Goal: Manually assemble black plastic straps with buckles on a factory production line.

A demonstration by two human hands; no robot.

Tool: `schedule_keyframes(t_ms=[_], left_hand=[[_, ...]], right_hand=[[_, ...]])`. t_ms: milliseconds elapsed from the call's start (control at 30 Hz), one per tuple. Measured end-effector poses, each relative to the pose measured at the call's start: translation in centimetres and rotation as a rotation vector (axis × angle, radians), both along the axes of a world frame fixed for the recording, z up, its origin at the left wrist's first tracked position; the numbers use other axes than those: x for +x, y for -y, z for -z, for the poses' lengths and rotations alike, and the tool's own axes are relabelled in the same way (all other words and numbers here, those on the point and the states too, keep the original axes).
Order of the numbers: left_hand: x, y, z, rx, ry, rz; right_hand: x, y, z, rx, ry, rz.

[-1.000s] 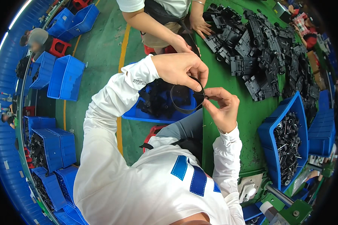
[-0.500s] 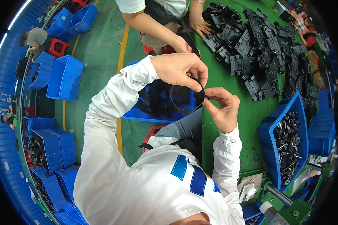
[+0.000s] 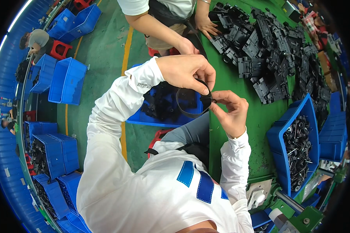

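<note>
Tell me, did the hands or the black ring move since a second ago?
Nothing visibly changed. The left hand and right hand still pinch the black ring between them above the blue bin, and the pile of black parts lies as before.

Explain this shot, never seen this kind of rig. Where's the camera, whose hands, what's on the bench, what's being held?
There is no machine here: a person works with bare hands. The single picture comes from a fisheye camera on that person's head, looking down, so straight edges bend near the rim. The white sleeves rising from below are the wearer's own. The left hand and right hand meet at a thin black ring, both pinching it at its right side. On the green bench lies a heap of black plastic parts, and a blue bin holds small black pieces. The bare arms at the top belong to a co-worker.
</note>
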State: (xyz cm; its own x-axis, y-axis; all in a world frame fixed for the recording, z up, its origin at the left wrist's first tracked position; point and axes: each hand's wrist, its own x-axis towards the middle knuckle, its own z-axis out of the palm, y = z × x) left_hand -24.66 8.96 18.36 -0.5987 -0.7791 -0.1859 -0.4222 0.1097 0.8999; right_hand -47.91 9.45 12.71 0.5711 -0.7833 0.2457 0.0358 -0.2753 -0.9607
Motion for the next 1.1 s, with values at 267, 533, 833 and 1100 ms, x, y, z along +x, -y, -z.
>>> schedule_keyframes(t_ms=[267, 533, 833, 1100], left_hand=[[0.0, -0.1, 0.0, -0.002, -0.005, 0.003], [0.0, -3.3, -0.4, 0.043, -0.055, -0.165], [0.2, -10.0, -0.7, 0.119, -0.069, -0.216], [-0.8, -5.5, 5.3, 0.238, -0.243, -0.65]], right_hand=[[0.1, 0.1, -0.1, -0.011, 0.007, -0.008], [0.0, 0.1, -0.1, -0.037, -0.005, -0.036], [-0.5, 0.3, -0.8, -0.083, -0.065, -0.14], [-0.6, -0.3, -1.8, -0.285, -0.148, -0.17]])
